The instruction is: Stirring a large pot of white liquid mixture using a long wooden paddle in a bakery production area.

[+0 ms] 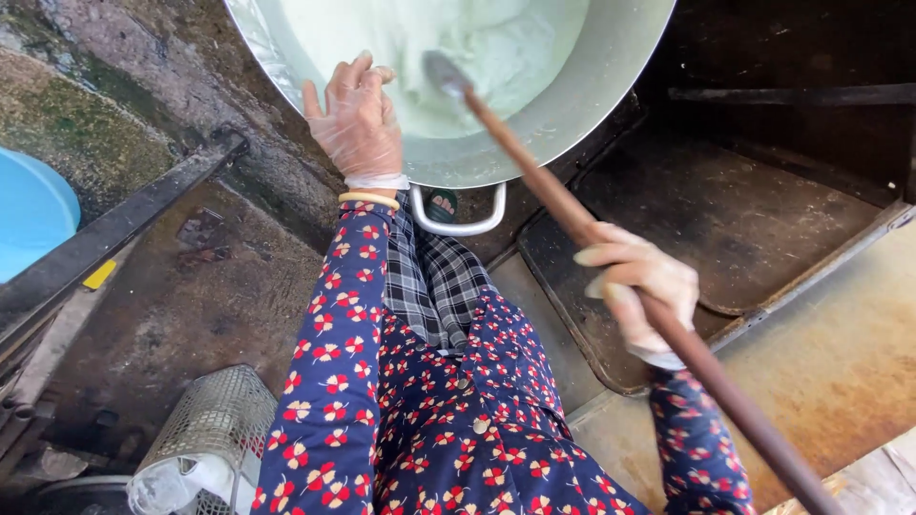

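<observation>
A large metal pot (592, 91) holds a pale green-white thick mixture (458, 48) at the top of the view. My left hand (358, 119), in a thin clear glove, rests on the pot's near rim with its fingers spread. My right hand (639, 281), also gloved, grips a long brown wooden stick (563, 205). The stick's paddle end (444, 72) lies in the mixture. The pot's metal handle (458, 215) points towards me, just past my left wrist.
A blue basin (33, 215) sits at the left edge. A wire mesh basket (215, 424) stands at the lower left. Rusty metal plates (725, 219) lie to the right. A black bar (114, 234) runs along the left.
</observation>
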